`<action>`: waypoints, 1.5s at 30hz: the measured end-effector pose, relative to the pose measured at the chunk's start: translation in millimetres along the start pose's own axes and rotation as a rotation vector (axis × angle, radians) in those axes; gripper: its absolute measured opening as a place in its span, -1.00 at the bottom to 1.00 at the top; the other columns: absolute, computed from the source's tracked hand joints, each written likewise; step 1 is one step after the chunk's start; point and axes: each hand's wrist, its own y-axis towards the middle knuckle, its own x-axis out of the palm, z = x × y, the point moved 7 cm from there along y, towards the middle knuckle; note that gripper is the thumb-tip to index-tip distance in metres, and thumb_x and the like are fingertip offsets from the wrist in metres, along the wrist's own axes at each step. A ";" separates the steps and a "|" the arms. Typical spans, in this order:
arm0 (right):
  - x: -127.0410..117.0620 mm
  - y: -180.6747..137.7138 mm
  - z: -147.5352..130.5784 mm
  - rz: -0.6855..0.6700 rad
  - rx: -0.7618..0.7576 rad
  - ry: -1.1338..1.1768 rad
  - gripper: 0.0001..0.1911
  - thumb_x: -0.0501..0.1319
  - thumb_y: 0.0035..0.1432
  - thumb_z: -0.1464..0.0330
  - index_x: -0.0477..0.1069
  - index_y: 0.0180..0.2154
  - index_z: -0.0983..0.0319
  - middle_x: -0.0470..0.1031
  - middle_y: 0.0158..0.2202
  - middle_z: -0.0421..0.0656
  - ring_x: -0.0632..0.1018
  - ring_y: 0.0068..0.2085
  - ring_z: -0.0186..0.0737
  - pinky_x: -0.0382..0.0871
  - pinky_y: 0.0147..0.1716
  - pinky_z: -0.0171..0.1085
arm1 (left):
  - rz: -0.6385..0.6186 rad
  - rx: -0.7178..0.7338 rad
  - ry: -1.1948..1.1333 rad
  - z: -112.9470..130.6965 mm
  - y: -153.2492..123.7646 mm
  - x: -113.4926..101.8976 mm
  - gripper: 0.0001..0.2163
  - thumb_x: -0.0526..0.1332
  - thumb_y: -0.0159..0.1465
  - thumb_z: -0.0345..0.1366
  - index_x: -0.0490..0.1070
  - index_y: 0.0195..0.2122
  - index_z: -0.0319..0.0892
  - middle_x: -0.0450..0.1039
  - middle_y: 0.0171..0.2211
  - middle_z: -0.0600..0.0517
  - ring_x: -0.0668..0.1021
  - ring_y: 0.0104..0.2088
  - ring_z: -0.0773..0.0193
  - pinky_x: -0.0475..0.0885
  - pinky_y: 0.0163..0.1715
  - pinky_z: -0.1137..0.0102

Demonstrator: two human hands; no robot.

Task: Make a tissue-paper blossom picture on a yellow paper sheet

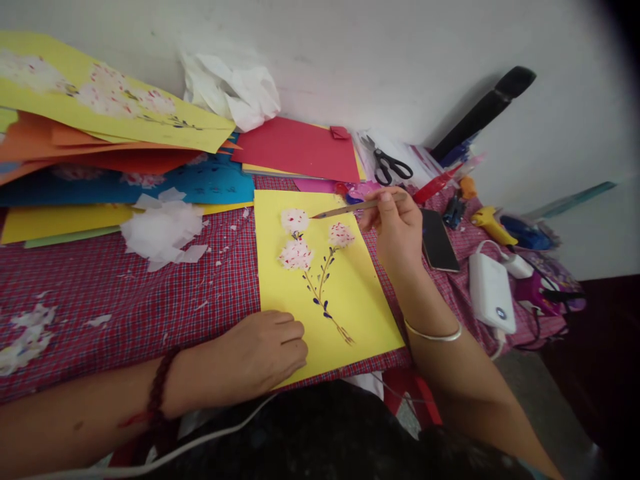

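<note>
Matt paper sheet (360, 293); woven cloth tablecloth (125, 287); shiny metal bangle (435, 338)

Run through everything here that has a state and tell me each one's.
Right hand: gripping paintbrush
Paintbrush: held, tip near top flower
Left hand: resting on yellow sheet
Yellow sheet: lying flat, painted
Scissors: lying down, blade gap unclear
Phone: lying flat, upper face dark
Power bank: cable plugged in
White wad at back: crumpled

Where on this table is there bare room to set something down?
Mainly the checked tablecloth between the white paper pile and the left hand, though small scraps lie about. The red sheet, beyond the yellow sheet, has a bare middle too. Right of the right hand it is crowded, with a phone, power bank and cables.
</note>
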 end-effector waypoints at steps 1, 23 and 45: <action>0.5 0.8 1.6 -0.016 0.012 0.016 -0.63 0.19 0.29 0.00 0.39 -0.31 0.17 0.39 -0.61 -0.33 0.41 -0.59 -0.42 0.31 -0.55 -0.38 | 0.001 0.003 0.003 0.0 0.0 0.1 -0.79 0.10 0.43 -0.44 0.33 -0.38 -0.17 0.37 -0.42 0.05 0.35 -0.41 0.23 0.23 -0.38 0.27; 31.4 67.5 46.8 -0.242 0.571 0.057 -0.63 0.14 0.39 0.32 0.39 -0.50 0.23 0.19 -0.80 -0.34 0.10 -0.80 -0.49 -0.15 -0.79 -0.42 | 0.040 0.014 0.037 0.9 3.8 -2.1 -0.80 0.17 0.38 -0.47 0.33 -0.42 -0.17 0.39 -0.44 0.06 0.35 -0.45 0.25 0.20 -0.45 0.28; 55.2 64.2 57.0 -0.427 0.718 -0.158 -0.60 0.20 0.36 0.30 0.30 -0.55 0.25 0.41 -0.69 -0.24 0.33 -0.74 -0.49 0.00 -0.82 -0.48 | 0.066 0.018 0.013 -0.5 3.3 0.5 -0.84 0.24 0.32 -0.48 0.36 -0.40 -0.16 0.43 -0.41 0.07 0.41 -0.41 0.24 0.27 -0.39 0.28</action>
